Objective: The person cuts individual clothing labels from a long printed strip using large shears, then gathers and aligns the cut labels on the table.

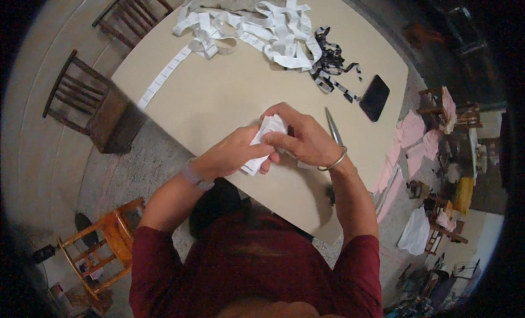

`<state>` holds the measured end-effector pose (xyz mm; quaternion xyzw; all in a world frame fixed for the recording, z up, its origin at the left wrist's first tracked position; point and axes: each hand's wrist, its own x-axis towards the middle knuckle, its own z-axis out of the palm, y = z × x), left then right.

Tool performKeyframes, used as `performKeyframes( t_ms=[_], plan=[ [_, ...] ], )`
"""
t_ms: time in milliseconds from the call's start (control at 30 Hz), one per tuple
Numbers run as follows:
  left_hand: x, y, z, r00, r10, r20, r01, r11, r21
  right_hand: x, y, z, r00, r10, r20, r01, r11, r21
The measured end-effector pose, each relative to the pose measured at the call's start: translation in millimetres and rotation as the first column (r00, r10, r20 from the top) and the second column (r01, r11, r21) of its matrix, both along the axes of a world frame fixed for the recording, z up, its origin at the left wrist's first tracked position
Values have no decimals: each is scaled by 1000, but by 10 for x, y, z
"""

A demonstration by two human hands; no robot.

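Observation:
A small stack of white labels (256,164) is held between both hands over the table's near edge. My left hand (240,147) grips its lower part, with the thumb pressed on top. From the other side my right hand (299,133) clasps the upper end, its thumb across the face of the stack. Just beyond the right wrist lies a pair of scissors (334,127), its handles hidden by the forearm. Farther off, a long tangled white label strip (287,34) is heaped on the table (229,88), and one printed length runs to the left edge.
A tangle of black-and-white ribbon (330,59) lies beside the white heap. Near the table's right edge rests a black smartphone (375,98). Wooden chairs (82,96) stand at the left, with an orange-brown chair (102,248) at lower left. Pink cloth (410,133) lies off the right side.

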<state>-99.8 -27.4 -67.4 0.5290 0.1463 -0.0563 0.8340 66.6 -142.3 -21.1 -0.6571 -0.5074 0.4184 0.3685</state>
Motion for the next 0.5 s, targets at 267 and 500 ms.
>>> performKeyframes(
  t_ms=[267,500],
  plan=[
    [129,-131,71,976,-218,-17,218,962,167,-52,-452,-47,985,-144,98,143,990,16],
    [561,0,47,998,-47,-43,58,942,331,231,-397,-183,880,-458,-128,466,884,42]
  ],
)
